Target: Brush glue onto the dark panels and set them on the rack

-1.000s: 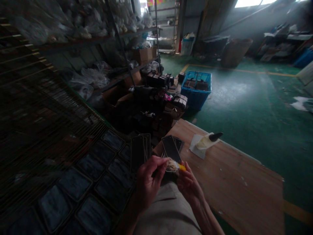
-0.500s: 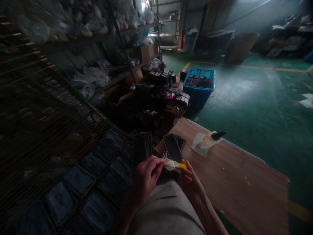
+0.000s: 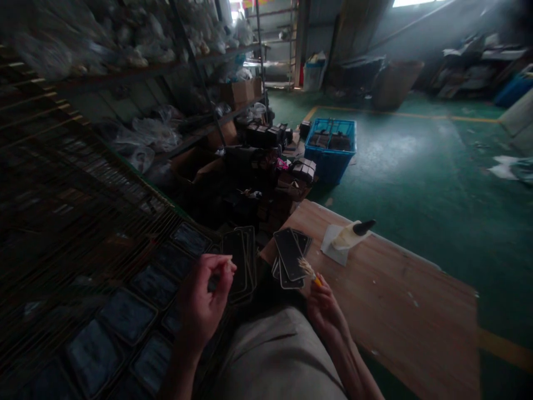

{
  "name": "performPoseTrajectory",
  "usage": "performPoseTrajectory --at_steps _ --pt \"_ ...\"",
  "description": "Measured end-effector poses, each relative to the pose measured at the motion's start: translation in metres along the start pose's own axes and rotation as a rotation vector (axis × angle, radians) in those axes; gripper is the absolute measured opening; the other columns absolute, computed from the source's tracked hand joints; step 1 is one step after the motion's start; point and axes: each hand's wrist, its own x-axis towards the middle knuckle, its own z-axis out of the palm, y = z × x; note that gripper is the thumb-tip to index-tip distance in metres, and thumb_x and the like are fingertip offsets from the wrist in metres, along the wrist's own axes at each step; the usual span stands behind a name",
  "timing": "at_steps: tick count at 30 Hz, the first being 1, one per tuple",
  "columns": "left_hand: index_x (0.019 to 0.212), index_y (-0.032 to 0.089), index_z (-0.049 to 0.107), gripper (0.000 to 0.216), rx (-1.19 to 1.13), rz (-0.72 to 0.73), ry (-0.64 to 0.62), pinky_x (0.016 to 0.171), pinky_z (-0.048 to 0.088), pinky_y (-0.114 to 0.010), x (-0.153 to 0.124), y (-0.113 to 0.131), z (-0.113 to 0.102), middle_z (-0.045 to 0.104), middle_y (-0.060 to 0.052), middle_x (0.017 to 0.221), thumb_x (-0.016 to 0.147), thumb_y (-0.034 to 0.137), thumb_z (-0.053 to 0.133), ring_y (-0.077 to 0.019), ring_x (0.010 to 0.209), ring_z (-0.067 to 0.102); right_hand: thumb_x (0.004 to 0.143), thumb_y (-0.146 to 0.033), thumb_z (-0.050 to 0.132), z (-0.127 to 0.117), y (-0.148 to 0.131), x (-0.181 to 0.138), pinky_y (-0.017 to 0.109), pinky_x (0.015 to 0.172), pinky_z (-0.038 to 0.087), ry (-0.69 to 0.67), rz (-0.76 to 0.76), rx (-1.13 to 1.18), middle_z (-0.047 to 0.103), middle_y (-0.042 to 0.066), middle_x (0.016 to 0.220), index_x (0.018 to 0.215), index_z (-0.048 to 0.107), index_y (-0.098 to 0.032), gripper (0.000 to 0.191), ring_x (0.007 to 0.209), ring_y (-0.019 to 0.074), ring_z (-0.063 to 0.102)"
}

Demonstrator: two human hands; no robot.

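My right hand (image 3: 327,305) grips a small paintbrush (image 3: 308,269) with pale bristles and a yellow handle, its bristles pointing up and left. Away from the brush, on the left, my left hand (image 3: 208,291) is closed in a pinch; whatever is between thumb and finger is too small to name. Beyond the brush, dark rectangular plates with light edges (image 3: 287,253) lie crossed in a stack at the table's corner. Just behind my left hand stands another group of dark plates (image 3: 236,255).
A wooden tabletop (image 3: 400,305) holds a pale bottle with a black tip (image 3: 353,233) on a white sheet (image 3: 333,253). Dark framed panels (image 3: 129,314) lie in rows on the left beside a wire rack (image 3: 83,183). A blue crate (image 3: 331,153) stands on the green floor.
My left hand has pulled away from the bristles to the left, still pinched. The brush in my right hand has turned so its bristles point up toward the plates.
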Motion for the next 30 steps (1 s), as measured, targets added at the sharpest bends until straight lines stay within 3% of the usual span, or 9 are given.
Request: performPoseTrajectory --at_steps 5,9,13,21,30 --pt "0.108 0.021 0.059 0.018 -0.193 -0.03 -0.215 0.072 0.055 -0.024 -0.016 0.02 0.023 0.063 -0.003 0.092 0.091 0.018 0.052 -0.0127 0.08 0.065 0.09 -0.008 0.058 0.013 0.014 -0.005 0.01 0.047 0.037 -0.067 0.135 0.133 0.053 -0.013 0.058 0.092 0.055 -0.019 0.011 0.043 -0.002 0.047" --pt "0.107 0.021 0.059 0.018 -0.259 -0.034 -0.284 0.07 0.055 -0.023 -0.026 0.035 0.04 0.063 -0.002 0.091 0.091 0.016 0.051 -0.0116 0.077 0.065 0.093 -0.01 0.055 0.013 0.017 -0.009 0.01 0.046 0.037 -0.12 0.172 0.197 0.053 -0.013 0.059 0.096 0.054 -0.018 0.009 0.044 -0.0022 0.049" --pt "0.104 0.02 0.061 0.017 -0.251 0.036 -0.284 0.069 0.054 -0.023 -0.027 0.042 0.045 0.065 -0.003 0.089 0.09 0.015 0.054 -0.0122 0.077 0.065 0.096 -0.013 0.049 0.011 0.015 -0.013 0.01 0.046 0.037 -0.138 0.155 0.153 0.053 -0.012 0.06 0.093 0.054 -0.018 0.007 0.044 -0.0018 0.047" --pt "0.107 0.021 0.062 0.023 -0.204 0.177 -0.244 0.077 0.054 -0.026 -0.03 0.052 0.048 0.068 -0.005 0.095 0.086 0.011 0.059 -0.0151 0.088 0.066 0.092 -0.016 0.058 0.009 0.021 -0.013 0.008 0.041 0.03 -0.053 0.204 0.128 0.047 -0.014 0.054 0.088 0.053 -0.016 0.006 0.039 -0.0039 0.042" --pt "0.109 0.021 0.061 0.024 -0.094 0.271 -0.213 0.077 0.055 -0.026 -0.035 0.047 0.049 0.068 -0.006 0.095 0.087 0.011 0.058 -0.0154 0.088 0.066 0.088 -0.009 0.061 0.008 0.027 -0.018 0.009 0.042 0.035 -0.051 0.164 0.09 0.05 -0.014 0.056 0.099 0.057 -0.018 0.014 0.041 -0.0016 0.046"
